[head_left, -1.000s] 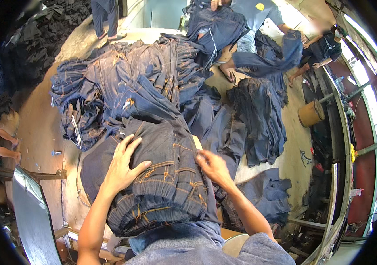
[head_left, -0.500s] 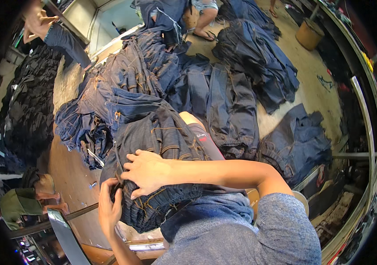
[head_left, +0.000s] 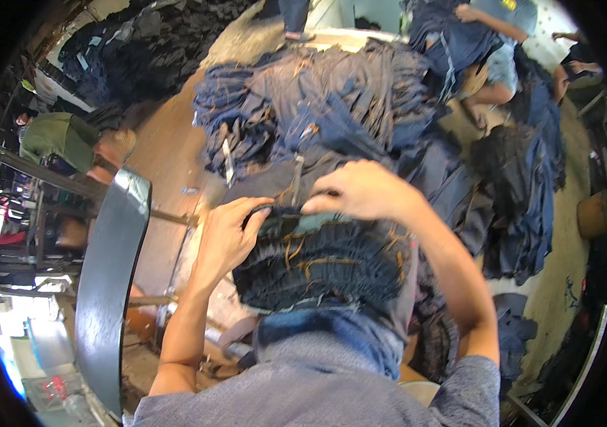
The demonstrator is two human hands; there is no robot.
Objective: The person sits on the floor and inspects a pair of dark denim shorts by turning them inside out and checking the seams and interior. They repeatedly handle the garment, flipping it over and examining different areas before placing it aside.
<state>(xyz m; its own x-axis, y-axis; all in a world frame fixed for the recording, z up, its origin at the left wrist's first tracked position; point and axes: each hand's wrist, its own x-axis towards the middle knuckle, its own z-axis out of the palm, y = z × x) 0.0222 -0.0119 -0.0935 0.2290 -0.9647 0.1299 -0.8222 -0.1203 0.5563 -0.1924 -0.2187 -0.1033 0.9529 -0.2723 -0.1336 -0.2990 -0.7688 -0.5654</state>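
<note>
On my lap lies a stack of dark denim trousers (head_left: 321,274), their gathered elastic waistbands toward me and orange thread ends hanging loose. At the far edge of that stack, my left hand (head_left: 228,229) pinches a dark waistband (head_left: 288,211) between thumb and fingers. To its right my right hand (head_left: 362,191) has its fingers curled down on the same waistband, its fingertips partly hidden and slightly blurred. A strip of lighter blue cloth shows just below the right fingertips. Both forearms reach in from the lower edge.
Ahead rises a big heap of denim (head_left: 339,92), with more denim piles (head_left: 517,199) to the right. At left stands a long dark board (head_left: 111,285). Black cloth (head_left: 139,50) lies far left. A person in shorts (head_left: 499,75) handles denim at the far right.
The view has swung left. My right hand has moved from lying spread on the stack to gripping the waistband. My left hand, earlier at the stack's left side, now pinches the waistband too.
</note>
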